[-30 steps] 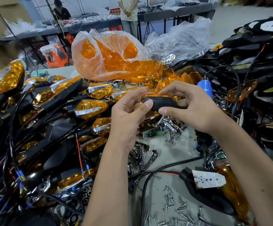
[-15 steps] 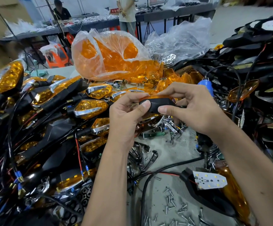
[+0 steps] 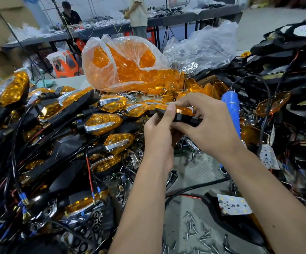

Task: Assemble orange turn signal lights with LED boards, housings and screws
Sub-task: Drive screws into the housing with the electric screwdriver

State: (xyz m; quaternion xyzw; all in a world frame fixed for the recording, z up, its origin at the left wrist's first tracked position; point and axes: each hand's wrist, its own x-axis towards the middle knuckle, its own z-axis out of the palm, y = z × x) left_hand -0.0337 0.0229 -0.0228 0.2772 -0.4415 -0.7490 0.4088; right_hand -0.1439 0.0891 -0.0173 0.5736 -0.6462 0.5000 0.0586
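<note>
Both hands hold one turn signal [image 3: 182,114] above the bench: black housing below, orange lens on top. My left hand [image 3: 159,136] grips its left end with the thumb pressed on the lens edge. My right hand [image 3: 209,125] curls over its right end, fingers on top and thumb underneath. A white LED board [image 3: 234,206] lies on a black housing at the lower right, and a second LED board [image 3: 268,156] sits at the right. Several loose screws [image 3: 194,228] are scattered on the grey mat in front.
Finished signals with wires are heaped on the left [image 3: 102,123]. A clear bag of orange lenses [image 3: 126,70] stands behind, a bag of chrome parts [image 3: 199,50] beside it. A blue electric screwdriver [image 3: 232,107] stands behind my right hand. Black housings pile up at right [image 3: 285,52].
Both hands have kept hold of the signal, and the left thumb has slid up onto the lens edge. The signal now shows more of its orange lens.
</note>
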